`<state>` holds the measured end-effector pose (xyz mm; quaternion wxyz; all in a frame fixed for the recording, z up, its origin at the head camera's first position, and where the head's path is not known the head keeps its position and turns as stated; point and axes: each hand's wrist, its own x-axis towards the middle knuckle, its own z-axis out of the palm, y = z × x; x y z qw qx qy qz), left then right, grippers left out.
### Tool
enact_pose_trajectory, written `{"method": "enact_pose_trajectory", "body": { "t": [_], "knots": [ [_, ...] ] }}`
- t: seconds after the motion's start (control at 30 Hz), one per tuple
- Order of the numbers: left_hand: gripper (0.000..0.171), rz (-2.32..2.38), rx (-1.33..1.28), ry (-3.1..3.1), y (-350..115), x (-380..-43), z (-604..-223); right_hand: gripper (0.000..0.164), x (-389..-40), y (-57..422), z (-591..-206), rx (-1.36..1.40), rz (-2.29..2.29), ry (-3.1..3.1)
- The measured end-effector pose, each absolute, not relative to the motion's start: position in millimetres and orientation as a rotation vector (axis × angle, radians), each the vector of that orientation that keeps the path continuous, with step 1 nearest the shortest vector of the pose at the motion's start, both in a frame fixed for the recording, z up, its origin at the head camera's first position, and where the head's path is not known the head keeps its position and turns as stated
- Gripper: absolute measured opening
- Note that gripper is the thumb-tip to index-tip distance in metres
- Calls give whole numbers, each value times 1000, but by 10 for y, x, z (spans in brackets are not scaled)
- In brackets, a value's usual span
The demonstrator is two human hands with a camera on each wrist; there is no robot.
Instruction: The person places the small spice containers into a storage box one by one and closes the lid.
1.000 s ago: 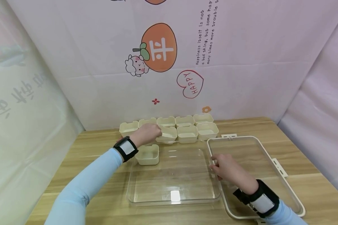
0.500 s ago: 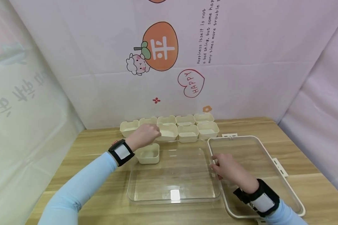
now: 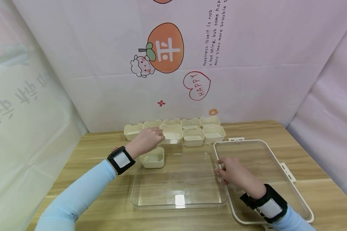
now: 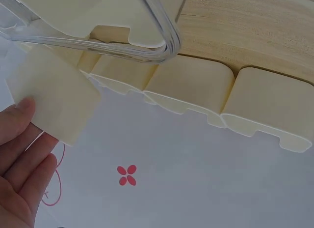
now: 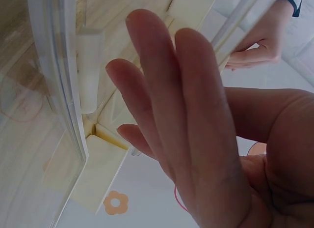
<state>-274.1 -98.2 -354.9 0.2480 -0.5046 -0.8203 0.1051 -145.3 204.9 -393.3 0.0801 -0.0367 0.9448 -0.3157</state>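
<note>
My left hand (image 3: 146, 140) pinches a small cream storage bin (image 3: 172, 133) by its side, raised and tipped among the other bins. In the left wrist view, thumb and fingers lie along one edge of that bin (image 4: 56, 95). One more cream bin (image 3: 152, 160) stands in the far left corner of a clear plastic box (image 3: 177, 207). My right hand (image 3: 234, 173) hovers where the box's right wall meets a clear lid with a cream rim (image 3: 266, 144). Its fingers (image 5: 169, 95) are loosely bent with nothing between them in the right wrist view.
Several cream bins (image 3: 193, 138) stand in two rows along the back of the wooden table (image 3: 104, 179), close against a printed cloth backdrop (image 3: 104, 96). The lid lies flat at the right, with clip tabs (image 3: 287, 172) sticking out from its rim.
My left hand has drawn slightly left and nearer, and the bin it holds has risen and tipped up from the front row. My right hand has stayed in place.
</note>
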Motion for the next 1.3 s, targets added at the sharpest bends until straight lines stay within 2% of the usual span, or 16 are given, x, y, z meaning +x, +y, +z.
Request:
{"method": "enact_pose_trajectory", "body": {
  "t": [0.5,0.87,1.3],
  "knots": [
    [15,244,-1375,-2186,-989,-2638,-3495,36,-1458,2074,-3939,-122,-938,2836],
    [21,253,-1376,-2182,-939,-2528,-3480,37,-1456,2076,-3934,-134,-932,2845],
    [19,241,-1389,-2134,-851,-2388,-3500,35,-1445,2054,-3931,-125,-929,2839]
  ]
}}
